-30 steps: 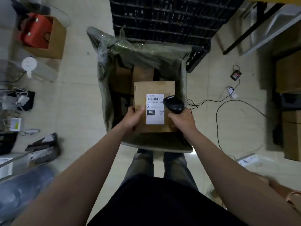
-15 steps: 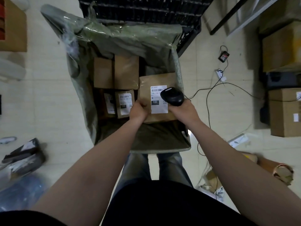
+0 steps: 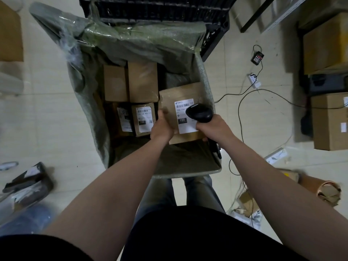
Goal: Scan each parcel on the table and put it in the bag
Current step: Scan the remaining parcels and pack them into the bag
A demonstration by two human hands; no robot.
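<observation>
- The left hand [image 3: 162, 127] grips the left edge of the parcel [image 3: 175, 98], thumb on top, fingers curled under it.
- The right hand [image 3: 213, 127] is wrapped tight round the handle of the scanner [image 3: 200, 114]; the scanner's head sits over the parcel's label [image 3: 185, 125], which reads 150.
- The parcel is inside the mouth of the bag [image 3: 205, 78], on its right side, close to the right wall. I cannot tell if it rests on anything below.
- To its left in the bag lie 4 boxes: 2 plain ones [image 3: 114, 82] [image 3: 143, 81] at the far side and 2 labelled ones [image 3: 144, 119] [image 3: 123, 119] nearer.
- A cable [image 3: 239, 113] loops across the floor right of the bag.
- A black crate [image 3: 160, 8] stands behind the bag.
</observation>
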